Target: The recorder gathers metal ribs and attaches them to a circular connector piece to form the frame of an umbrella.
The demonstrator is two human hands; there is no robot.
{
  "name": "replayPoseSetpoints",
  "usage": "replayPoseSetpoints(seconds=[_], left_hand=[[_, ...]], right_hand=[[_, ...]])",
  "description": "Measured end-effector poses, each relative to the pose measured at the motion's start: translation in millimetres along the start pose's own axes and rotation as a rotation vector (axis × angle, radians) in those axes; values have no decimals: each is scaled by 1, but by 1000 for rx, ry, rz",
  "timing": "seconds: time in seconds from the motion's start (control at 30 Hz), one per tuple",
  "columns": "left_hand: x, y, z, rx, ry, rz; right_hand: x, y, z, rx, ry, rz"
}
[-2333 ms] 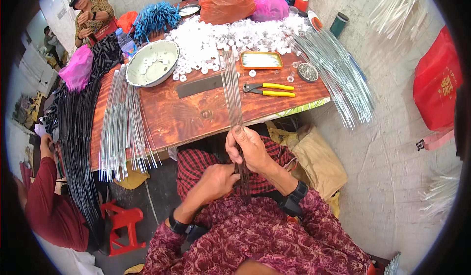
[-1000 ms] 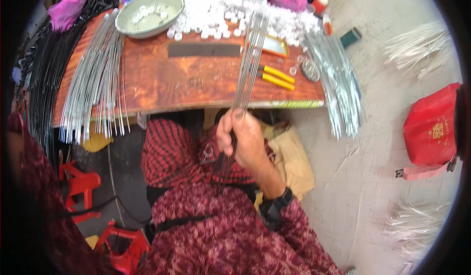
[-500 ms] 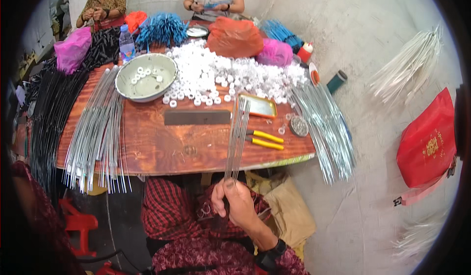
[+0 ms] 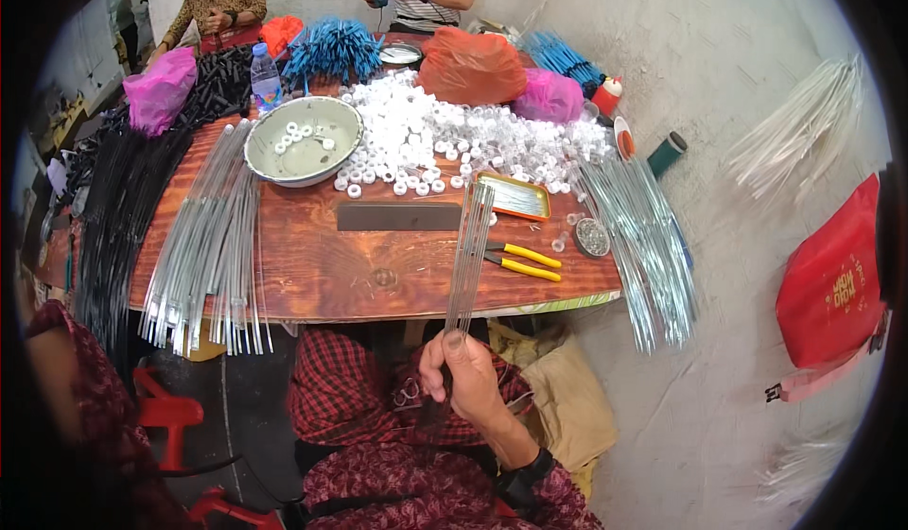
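My right hand [image 4: 470, 379] is closed around the lower ends of a small bundle of thin silvery rods [image 4: 470, 256]. The bundle stands nearly upright in front of the near table edge, its tips reaching up near a shallow tin with a yellow rim [image 4: 515, 210]. Behind the rods lie pliers with yellow handles [image 4: 530, 267]. A flat dark bar [image 4: 397, 216] rests just left of the rod tips. Of my left arm only a blurred sleeve and some bare skin show at the left rim; the hand itself is out of sight.
Clear-sleeved rods [image 4: 203, 237] and black rods [image 4: 118, 237] overhang the table's left side, silvery rods [image 4: 638, 246] its right. White rings [image 4: 397, 138] are heaped behind, beside a bowl [image 4: 251, 156]. A water bottle [image 4: 266, 81] stands farther back. Two people sit across the table.
The whole view has shifted, so the table sits slightly farther right and higher. My right hand still grips the rods. Across the table, one person's hands have lifted something blue.
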State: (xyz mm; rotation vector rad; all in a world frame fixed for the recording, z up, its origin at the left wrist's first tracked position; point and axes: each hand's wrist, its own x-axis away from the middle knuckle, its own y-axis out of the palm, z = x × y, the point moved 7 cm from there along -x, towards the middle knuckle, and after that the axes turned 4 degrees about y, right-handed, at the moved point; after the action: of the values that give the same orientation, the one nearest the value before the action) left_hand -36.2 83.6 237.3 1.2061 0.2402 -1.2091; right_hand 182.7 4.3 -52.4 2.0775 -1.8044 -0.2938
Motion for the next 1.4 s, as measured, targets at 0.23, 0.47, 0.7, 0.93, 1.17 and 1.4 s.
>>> replayPoseSetpoints(seconds=[0.23,0.47,0.7,0.93,1.17,1.4], left_hand=[[-25,13,38,8,74,-28],[-27,6,59,29,96,20],[-22,7,76,34,93,56],[-6,35,92,38,-18,-373],[89,-8,20,-174,-429,-711],[181,-59,-24,-600,-563,-903]], right_hand=[[7,-6,12,-23,49,46],[-3,-2,11,-44,15,28],[-6,2,9,-35,31,8],[-1,-1,4,35,2,13],[-1,-10,7,-29,-3,69],[-5,-1,6,-9,-12,18]])
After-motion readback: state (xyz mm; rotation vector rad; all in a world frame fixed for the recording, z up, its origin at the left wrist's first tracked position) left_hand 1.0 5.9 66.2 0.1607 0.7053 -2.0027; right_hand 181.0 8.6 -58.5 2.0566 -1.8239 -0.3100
